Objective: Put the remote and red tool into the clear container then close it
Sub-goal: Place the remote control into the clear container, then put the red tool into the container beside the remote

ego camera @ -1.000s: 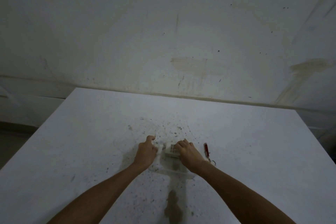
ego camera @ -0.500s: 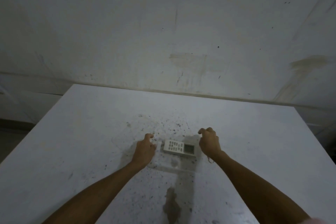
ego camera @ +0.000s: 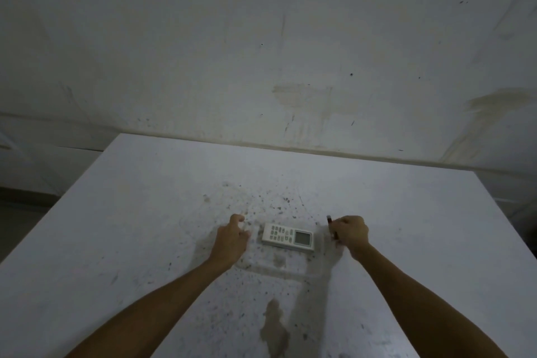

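A white remote (ego camera: 288,236) with grey buttons and a small screen lies flat inside the clear container (ego camera: 279,268), whose faint rim shows in front of it. My left hand (ego camera: 232,237) rests at the container's left edge, fingers curled at the rim. My right hand (ego camera: 350,231) is just right of the container, closed around the red tool (ego camera: 330,224); only the tool's dark tip and a strip of red show past my fingers. I cannot make out the lid.
The white table (ego camera: 116,241) is speckled with dark spots, and a brownish stain (ego camera: 274,328) lies near its front. A stained wall (ego camera: 261,52) rises behind the table's far edge. The table's left edge drops to a dark floor.
My right hand let go of the remote, which now lies in the container, moved right and closed on the red tool. My left hand stayed at the container's left edge.
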